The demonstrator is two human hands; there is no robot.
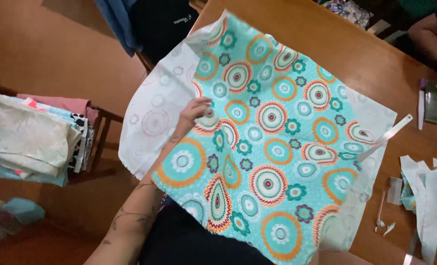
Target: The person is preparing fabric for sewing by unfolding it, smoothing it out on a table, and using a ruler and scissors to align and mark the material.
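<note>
A large turquoise fabric point(277, 147), printed with orange, red and white circles, lies spread over a brown wooden table point(356, 54) and hangs off its near edge. Its left part is turned back and shows the pale reverse side point(154, 113). My left hand point(195, 110) reaches in from the lower left on a tattooed forearm, its fingers closed on the fabric at the fold line. My right hand is out of sight.
A metal ruler point(386, 137) lies on the fabric's right edge. Fabric scraps point(424, 196) and a dark green booklet point(436, 102) lie at the right. Another person's arm point(427, 32) rests at the top right. Folded fabrics point(32, 140) are stacked on a chair at the left.
</note>
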